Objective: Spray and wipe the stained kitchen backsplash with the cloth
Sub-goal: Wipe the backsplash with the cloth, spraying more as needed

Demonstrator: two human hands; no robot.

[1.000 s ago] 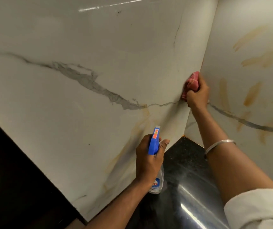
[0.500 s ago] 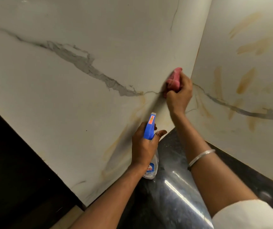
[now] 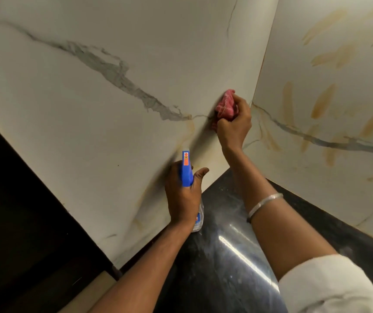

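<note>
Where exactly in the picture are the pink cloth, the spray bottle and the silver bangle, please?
pink cloth (image 3: 225, 107), head view: on the bunched fabric above the fingers.
spray bottle (image 3: 187, 172), head view: on the blue trigger head.
silver bangle (image 3: 264, 204), head view: on the band across the forearm.

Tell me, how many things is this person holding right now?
2. A pink cloth is bunched in the right hand, pressed on the backsplash near the corner. A spray bottle is gripped in the left hand, lower down. Nothing else shows in the hands.
</note>
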